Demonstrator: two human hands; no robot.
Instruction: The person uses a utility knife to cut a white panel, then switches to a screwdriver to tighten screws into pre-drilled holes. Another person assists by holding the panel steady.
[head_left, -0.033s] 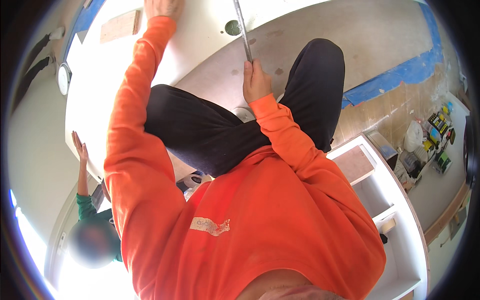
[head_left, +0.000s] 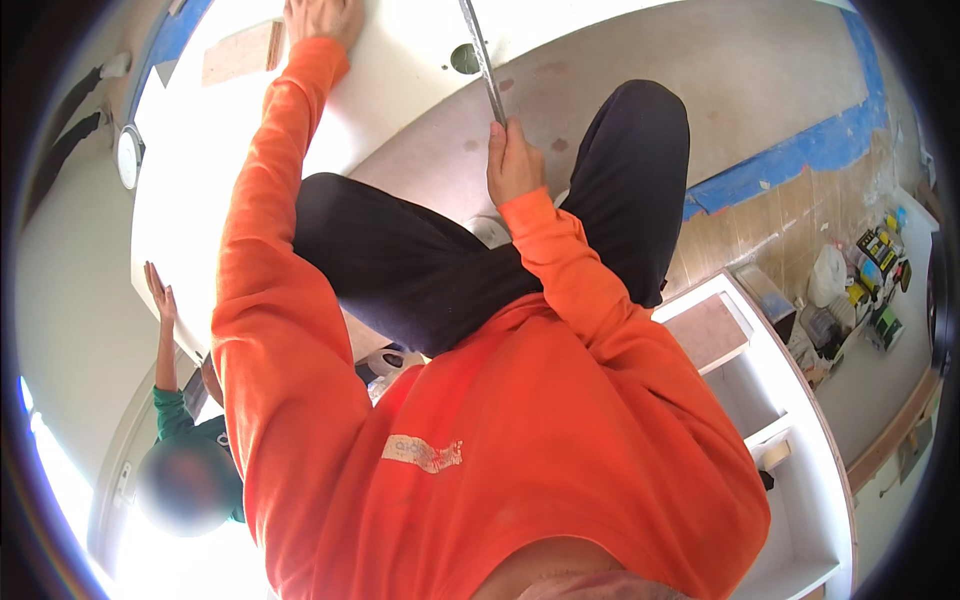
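Observation:
My right hand is closed round the lower end of a thin grey metal bar, which slants up past the top edge, where its far end is cut off. Flat on a white panel rests my left hand, fingers stretched out, beside a small wooden block. A round dark hole shows in the panel just left of the bar.
A person in green at the left has a hand on the panel's edge. White shelving stands at my right. Blue tape edges the brownish floor covering. Tools and bags lie at far right.
My left hand has come slightly lower in the picture, showing more of its fingers. The bar's upper part has tilted a little to the left.

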